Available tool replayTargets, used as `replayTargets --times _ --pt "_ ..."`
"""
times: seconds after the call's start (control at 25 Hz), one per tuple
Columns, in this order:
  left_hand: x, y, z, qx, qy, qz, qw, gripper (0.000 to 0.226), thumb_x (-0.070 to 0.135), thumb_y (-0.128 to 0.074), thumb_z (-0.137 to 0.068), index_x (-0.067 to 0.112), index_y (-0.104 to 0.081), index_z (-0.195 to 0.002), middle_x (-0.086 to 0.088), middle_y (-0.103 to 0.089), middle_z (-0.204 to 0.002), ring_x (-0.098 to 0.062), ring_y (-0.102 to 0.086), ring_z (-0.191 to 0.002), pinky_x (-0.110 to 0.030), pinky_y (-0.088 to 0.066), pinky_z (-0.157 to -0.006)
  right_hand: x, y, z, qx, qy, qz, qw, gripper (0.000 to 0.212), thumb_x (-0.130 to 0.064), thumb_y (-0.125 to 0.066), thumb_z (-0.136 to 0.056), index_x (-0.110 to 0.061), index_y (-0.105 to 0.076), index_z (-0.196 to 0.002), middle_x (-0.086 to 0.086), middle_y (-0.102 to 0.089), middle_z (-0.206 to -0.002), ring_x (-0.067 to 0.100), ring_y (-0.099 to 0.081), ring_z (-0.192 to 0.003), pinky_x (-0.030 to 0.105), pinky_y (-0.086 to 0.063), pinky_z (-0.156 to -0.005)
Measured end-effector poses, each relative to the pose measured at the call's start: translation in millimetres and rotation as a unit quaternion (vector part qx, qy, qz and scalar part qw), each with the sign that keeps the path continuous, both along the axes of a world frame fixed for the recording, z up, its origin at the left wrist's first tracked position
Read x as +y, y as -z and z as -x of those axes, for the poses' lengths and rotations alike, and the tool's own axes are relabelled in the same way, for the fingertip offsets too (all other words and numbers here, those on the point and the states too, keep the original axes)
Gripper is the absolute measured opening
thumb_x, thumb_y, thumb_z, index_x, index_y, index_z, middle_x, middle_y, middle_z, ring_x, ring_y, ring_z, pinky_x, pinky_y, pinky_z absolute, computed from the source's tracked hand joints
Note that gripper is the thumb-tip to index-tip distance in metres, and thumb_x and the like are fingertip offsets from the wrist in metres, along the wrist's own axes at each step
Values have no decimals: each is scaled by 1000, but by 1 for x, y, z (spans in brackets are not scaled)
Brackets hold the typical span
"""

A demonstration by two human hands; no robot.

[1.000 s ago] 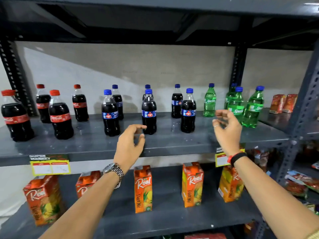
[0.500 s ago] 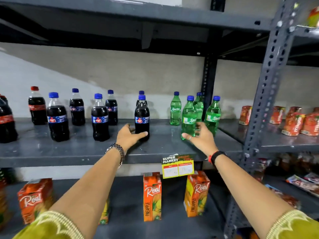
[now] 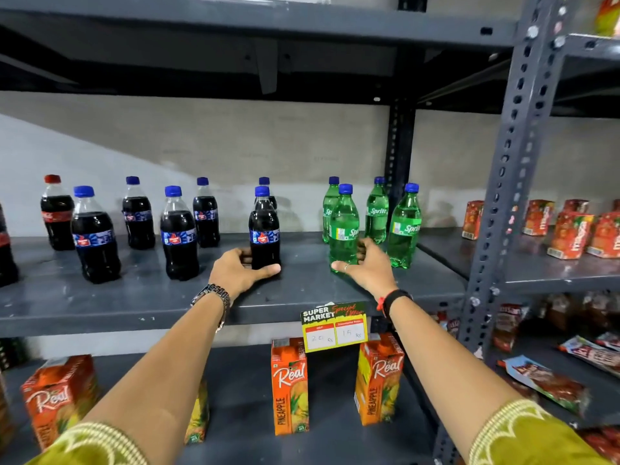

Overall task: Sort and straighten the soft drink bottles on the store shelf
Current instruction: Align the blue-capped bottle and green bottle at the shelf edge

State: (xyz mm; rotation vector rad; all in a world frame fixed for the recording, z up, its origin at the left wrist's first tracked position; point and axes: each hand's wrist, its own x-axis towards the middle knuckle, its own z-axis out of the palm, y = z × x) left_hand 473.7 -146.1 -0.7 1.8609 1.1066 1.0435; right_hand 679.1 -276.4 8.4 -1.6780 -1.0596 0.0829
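Observation:
Upright soft drink bottles stand on the grey middle shelf (image 3: 134,297). My left hand (image 3: 238,271) wraps the base of a blue-capped dark cola bottle (image 3: 264,226) near the shelf's middle. My right hand (image 3: 367,268) grips the base of the front green Sprite bottle (image 3: 344,226). Three more Sprite bottles stand behind and right of it, the nearest (image 3: 404,226). Several blue-capped cola bottles (image 3: 179,233) stand to the left, then a red-capped cola bottle (image 3: 57,213).
A yellow price tag (image 3: 333,325) hangs from the shelf edge between my arms. Orange juice cartons (image 3: 289,384) stand on the lower shelf. A perforated grey upright (image 3: 503,196) divides off the right bay, which holds small red cartons (image 3: 570,233) and snack packets.
Both hands have closed around the bottle bases they were reaching for. The view has shifted slightly further right.

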Motion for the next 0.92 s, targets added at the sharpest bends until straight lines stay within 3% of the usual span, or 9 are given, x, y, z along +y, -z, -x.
replayTargets --times 0.24,0.4,0.6,0.92 --pt "-5 -2 0 19 8 -13 1000 69 29 -87 -54 9 -56 -112 -5 -67 -106 -18 -63 -91 -36 -50 -93 -1 1 2 -19 32 0 999 67 -25 -82 -65 -4 -47 -118 5 -59 -103 15 -53 -91 27 -45 -83" --pt "-7 -1 1 12 23 -28 999 66 19 -84 -59 6 -54 -117 -9 -66 -110 -17 -61 -88 -32 -49 -91 -2 0 4 -20 33 8 999 66 -31 -77 -70 -5 -44 -122 10 -60 -116 21 -55 -104 25 -40 -83" --pt "-6 0 2 -16 19 -15 1000 63 20 -85 -59 8 -56 -114 -6 -67 -106 -15 -63 -87 -29 -49 -88 -4 -2 2 17 11 13 1000 68 -19 -76 -72 -5 -42 -130 12 -54 -130 24 -52 -117 24 -39 -90" --pt "-4 2 1 4 4 -43 999 65 25 -85 -58 8 -59 -114 -6 -68 -105 -16 -63 -87 -32 -50 -89 -1 2 -1 10 7 3 1000 68 -21 -80 -67 -4 -46 -123 12 -60 -121 17 -54 -100 28 -43 -91"
